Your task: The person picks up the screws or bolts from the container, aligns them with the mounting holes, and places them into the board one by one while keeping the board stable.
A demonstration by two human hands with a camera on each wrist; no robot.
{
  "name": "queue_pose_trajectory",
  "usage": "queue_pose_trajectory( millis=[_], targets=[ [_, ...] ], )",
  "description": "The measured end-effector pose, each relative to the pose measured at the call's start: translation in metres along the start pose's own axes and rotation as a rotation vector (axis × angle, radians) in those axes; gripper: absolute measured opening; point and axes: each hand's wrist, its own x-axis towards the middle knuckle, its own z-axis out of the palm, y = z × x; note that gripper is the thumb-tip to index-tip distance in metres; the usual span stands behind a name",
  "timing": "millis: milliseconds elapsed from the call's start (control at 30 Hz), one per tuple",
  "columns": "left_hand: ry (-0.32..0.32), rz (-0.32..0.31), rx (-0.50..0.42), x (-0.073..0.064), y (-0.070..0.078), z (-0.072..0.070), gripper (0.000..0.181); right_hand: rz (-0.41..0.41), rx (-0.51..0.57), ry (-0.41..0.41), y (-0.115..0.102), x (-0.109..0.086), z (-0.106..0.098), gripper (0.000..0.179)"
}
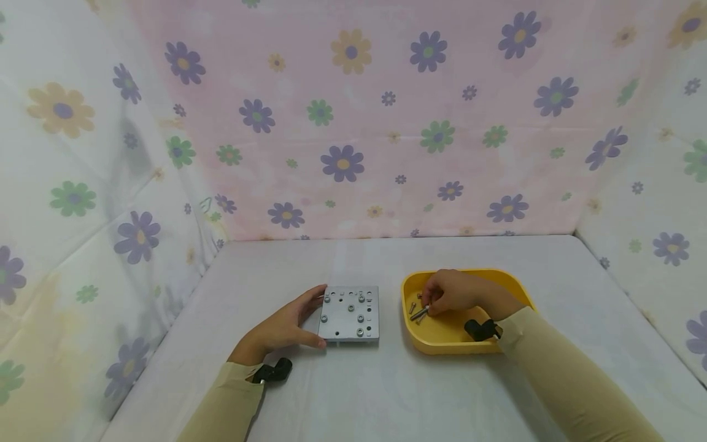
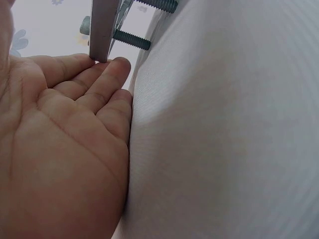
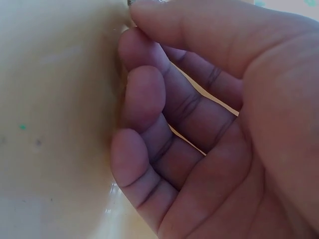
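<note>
A square silver metal plate (image 1: pixel 342 313) lies on the white cloth in the head view, with several socket-head screws standing in its holes. Threaded shanks (image 2: pixel 132 39) stick out beneath it in the left wrist view. My left hand (image 1: pixel 284 325) rests at its left edge, thumb by the near corner and fingertips touching the side. Inside a yellow tray (image 1: pixel 458 348), my right hand (image 1: pixel 455 290) pinches a dark bolt (image 1: pixel 418 314) between thumb and fingers. Smaller screws (image 1: pixel 412 307) lie around that bolt. In the right wrist view, the remaining fingers (image 3: pixel 144 97) are curled, and the bolt is mostly hidden.
The yellow tray stands right of the plate, its raised rim around the right hand. Flower-patterned cloth walls (image 1: pixel 342 123) enclose the table (image 1: pixel 342 393) at the back and both sides. A black wrist camera (image 1: pixel 479 330) hangs over the tray.
</note>
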Motion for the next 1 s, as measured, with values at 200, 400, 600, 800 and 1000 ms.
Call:
queue_pose_trajectory(
  millis=[200,400,600,800,1000],
  targets=[
    [-0.005,0.000,-0.016,0.000,-0.001,0.000,0.127,-0.020,0.007,-0.005,0.000,0.000,-0.001,0.009],
    [-0.004,0.004,-0.008,0.000,-0.002,0.000,0.128,-0.025,0.003,-0.008,-0.003,-0.002,-0.003,0.009],
    [-0.005,0.001,-0.005,0.001,-0.001,0.000,0.128,-0.009,0.000,-0.006,-0.006,-0.005,-0.006,0.009],
    [0.005,-0.013,0.001,0.000,0.000,0.000,0.128,-0.030,-0.008,0.000,-0.008,-0.006,-0.008,0.008],
    [0.003,-0.013,-0.006,0.000,0.000,0.000,0.128,-0.064,-0.023,0.030,-0.011,-0.009,-0.010,0.008]
  ],
)
